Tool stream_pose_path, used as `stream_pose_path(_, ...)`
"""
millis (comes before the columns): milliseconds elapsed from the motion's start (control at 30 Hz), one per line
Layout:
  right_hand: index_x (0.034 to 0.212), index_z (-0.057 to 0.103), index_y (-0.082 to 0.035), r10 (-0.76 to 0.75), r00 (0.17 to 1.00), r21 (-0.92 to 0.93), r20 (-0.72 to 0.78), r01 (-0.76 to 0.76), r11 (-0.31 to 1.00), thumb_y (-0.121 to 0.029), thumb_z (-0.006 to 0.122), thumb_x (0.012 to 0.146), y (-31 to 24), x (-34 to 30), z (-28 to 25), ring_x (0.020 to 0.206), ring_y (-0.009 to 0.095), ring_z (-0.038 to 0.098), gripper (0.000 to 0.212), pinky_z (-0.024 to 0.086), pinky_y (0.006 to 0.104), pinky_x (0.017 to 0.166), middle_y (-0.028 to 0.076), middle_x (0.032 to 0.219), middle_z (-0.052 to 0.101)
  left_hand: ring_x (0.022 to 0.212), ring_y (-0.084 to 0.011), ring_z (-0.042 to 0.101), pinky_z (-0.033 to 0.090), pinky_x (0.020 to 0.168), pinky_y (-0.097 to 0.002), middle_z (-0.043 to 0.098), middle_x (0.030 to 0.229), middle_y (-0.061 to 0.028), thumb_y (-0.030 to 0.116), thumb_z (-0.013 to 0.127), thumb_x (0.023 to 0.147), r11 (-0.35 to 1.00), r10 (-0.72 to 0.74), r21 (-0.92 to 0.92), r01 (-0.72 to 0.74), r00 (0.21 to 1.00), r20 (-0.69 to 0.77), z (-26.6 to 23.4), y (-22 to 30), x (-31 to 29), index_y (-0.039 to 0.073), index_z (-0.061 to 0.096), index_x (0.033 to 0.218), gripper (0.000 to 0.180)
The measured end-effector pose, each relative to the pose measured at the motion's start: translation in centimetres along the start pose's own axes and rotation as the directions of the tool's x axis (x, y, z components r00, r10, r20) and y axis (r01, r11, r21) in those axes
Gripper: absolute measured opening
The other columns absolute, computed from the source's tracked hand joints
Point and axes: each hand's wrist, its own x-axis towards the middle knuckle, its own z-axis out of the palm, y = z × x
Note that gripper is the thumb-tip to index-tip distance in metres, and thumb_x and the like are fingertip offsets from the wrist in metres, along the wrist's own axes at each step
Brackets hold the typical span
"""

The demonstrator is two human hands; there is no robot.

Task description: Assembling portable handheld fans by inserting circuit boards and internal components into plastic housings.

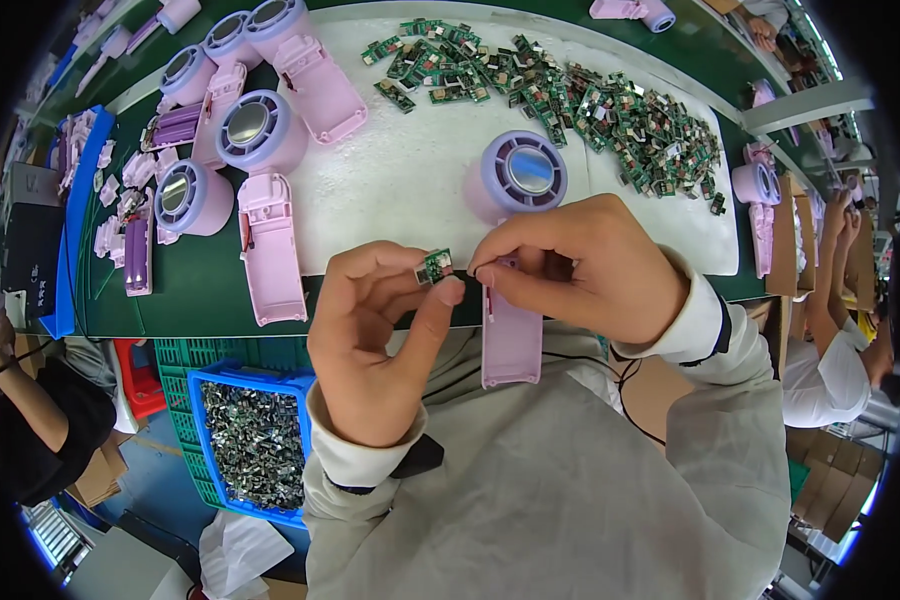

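Note:
My left hand (365, 345) pinches a small green circuit board (434, 266) between thumb and fingers, above the table's near edge. Close to the board, the thumb and forefinger of my right hand (595, 270) are pressed together; what they grip is too small to make out. Under my right hand lies a pink handle shell (511, 350), with a short red wire at its left edge. Its lilac round head (518, 172), with a vented ring and silver centre, points away from me. Part of the shell is hidden by my right hand.
Many loose circuit boards (570, 100) are heaped on a white sheet (400, 170). Similar lilac-headed pink shells (273, 250) stand at left, beside a blue tray edge (75, 225). Below left is a blue crate (255, 440) of small parts. Other people's arms show at both sides.

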Motion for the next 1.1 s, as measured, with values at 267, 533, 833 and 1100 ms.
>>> stream_pose_path(267, 0.100, 0.074, -0.008, -0.002, 0.985, -0.075, -0.170, -0.011, 0.997, -0.010, 0.075, 0.088, -0.3, -0.8, 1.8, 0.052, 0.015, 0.060, 0.013, 0.046, 0.0281, 0.050, 0.002, 0.063, 0.062, 0.097, -0.0151, 0.069, 0.056, 0.085, -0.0266, 0.069, 0.103, -0.0091, -0.013, 0.069, 0.089, 0.988, -0.096, -0.119, 0.097, 0.995, 0.014, 1.0, -0.5, -0.3, -0.003, 0.056, 0.116, 0.032)
stream_pose_path(533, 0.102, 0.074, -0.012, -0.029, 0.993, -0.089, -0.117, 0.018, 0.996, -0.016, 0.078, 0.086, 0.4, -1.4, 2.3, 0.055, 0.016, 0.063, 0.017, 0.049, 0.0290, 0.051, 0.004, 0.066, 0.063, 0.089, -0.0143, 0.069, 0.056, 0.078, -0.0252, 0.069, 0.100, -0.0102, -0.010, 0.068, 0.091, 0.983, -0.162, -0.065, 0.170, 0.980, 0.118, -0.2, -0.2, 0.6, -0.003, 0.052, 0.116, 0.030)
stream_pose_path(833, 0.104, 0.074, -0.011, -0.192, 0.977, -0.183, -0.090, 0.174, 0.968, -0.017, 0.074, 0.088, 1.4, -1.4, 1.9, 0.062, 0.022, 0.067, 0.016, 0.053, 0.0331, 0.055, 0.005, 0.071, 0.066, 0.089, -0.0136, 0.069, 0.056, 0.079, -0.0262, 0.069, 0.097, -0.0087, -0.010, 0.068, 0.091, 0.969, -0.006, 0.246, -0.021, 0.994, 0.108, 1.0, -0.1, -0.2, 0.000, 0.054, 0.116, 0.030)
stream_pose_path(1100, 0.100, 0.073, -0.013, -0.261, 0.963, -0.337, -0.068, 0.224, 0.914, -0.017, 0.073, 0.085, 1.4, -1.2, 1.9, 0.065, 0.023, 0.068, 0.015, 0.055, 0.0355, 0.057, 0.005, 0.072, 0.067, 0.090, -0.0123, 0.069, 0.056, 0.081, -0.0258, 0.071, 0.098, -0.0081, -0.008, 0.072, 0.089, 0.891, 0.160, 0.436, -0.127, 0.986, -0.040, 1.7, -0.5, -1.2, -0.001, 0.059, 0.113, 0.028)
